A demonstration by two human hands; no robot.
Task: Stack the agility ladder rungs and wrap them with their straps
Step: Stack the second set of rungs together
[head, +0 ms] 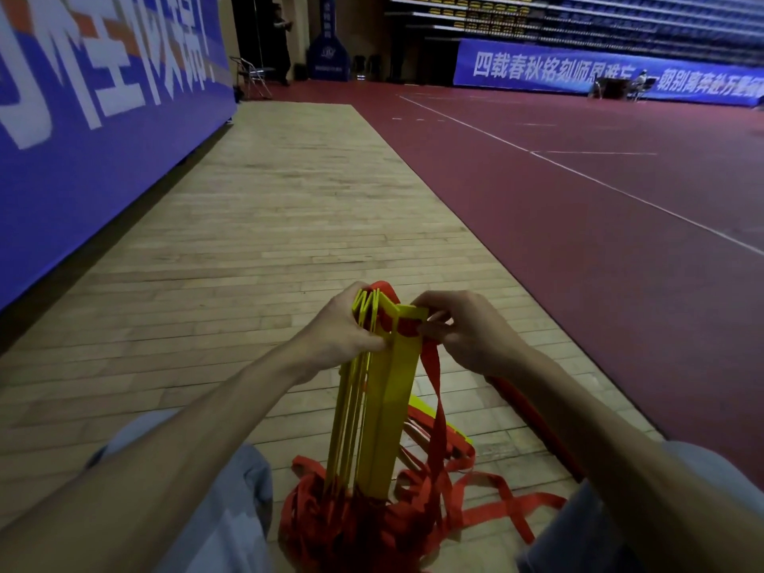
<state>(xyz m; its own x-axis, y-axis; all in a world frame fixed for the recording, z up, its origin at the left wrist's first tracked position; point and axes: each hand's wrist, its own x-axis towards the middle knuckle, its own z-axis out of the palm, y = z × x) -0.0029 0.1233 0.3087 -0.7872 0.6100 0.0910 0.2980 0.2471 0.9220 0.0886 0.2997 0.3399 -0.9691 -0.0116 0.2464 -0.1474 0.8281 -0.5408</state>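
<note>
Slippage of the stack is judged the chief risk at this point. The yellow rungs (384, 390) are held upright as a bundle, their lower ends standing on the wooden floor (289, 225) in a loose heap of red straps (372, 519). The top of the bundle is gripped by the left hand (343, 324), its fingers curled round the thin, edge-on rungs. A loop of strap at the top of the nearest, broad-faced rung is pinched by the right hand (467, 328), thumb and fingertips closed narrowly on the webbing.

At the top the rungs are seen to be fanned apart rather than flush. Should the left grip be eased before they are squared, the bundle could splay and topple. The lower ends rest on or among slack webbing, not plainly on bare boards, so they could skid sideways if the top is tugged.

Tangling is the second hazard. The straps are heaped in crossing loops, and one length hangs from the right hand down into the heap. If that length is pulled hard, a knot could be drawn tight, or a neighbouring rung dragged out of line.

One further yellow piece (417, 403), apparently a loose rung, lies flat on the floor just right of the bundle. It appears not yet to be stacked, and it could be left out if wrapping is begun too soon.
</note>
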